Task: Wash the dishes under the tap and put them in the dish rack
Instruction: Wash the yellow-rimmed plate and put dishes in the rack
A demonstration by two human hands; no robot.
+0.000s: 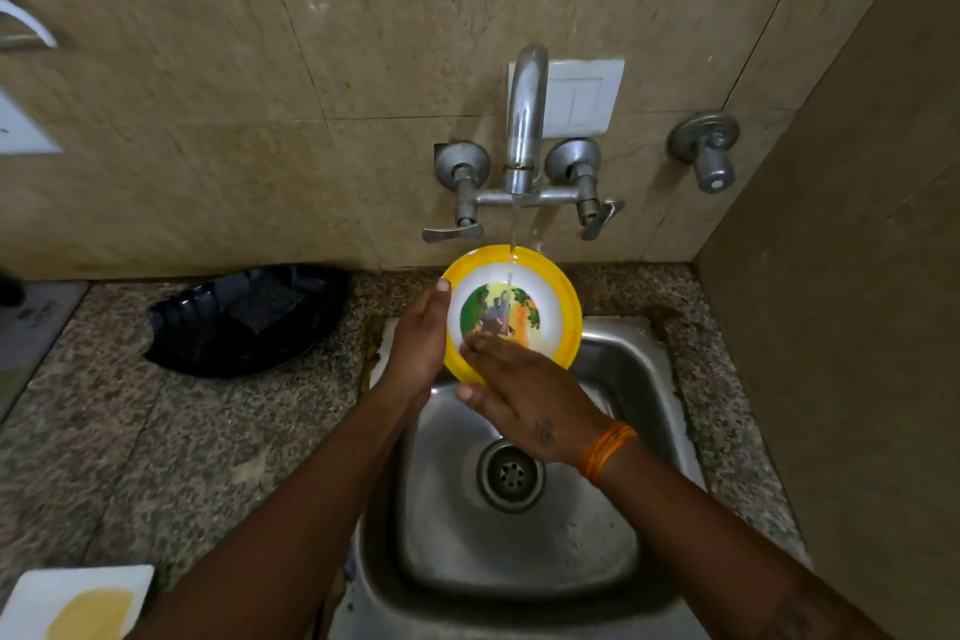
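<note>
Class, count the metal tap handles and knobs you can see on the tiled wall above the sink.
3: a flat metal lever handle lower left of the spout, another lever handle lower right, and a round metal knob alone further right. None seems hidden.

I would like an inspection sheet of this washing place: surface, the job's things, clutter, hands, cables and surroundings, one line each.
Surface: speckled granite counter around a steel sink; brown stains at the sink's edge.
Job's things: yellow-rimmed plate held tilted under the running tap; water lands on its face. No dish rack in view.
Clutter: black tray with a dark scrub pad; white dish holding something yellow.
Hands: left hand holds the plate's left rim; right hand lies with straight fingers on its face.
Cables: nothing seen.
Surroundings: tiled wall, white switch plate, separate wall valve.
</note>
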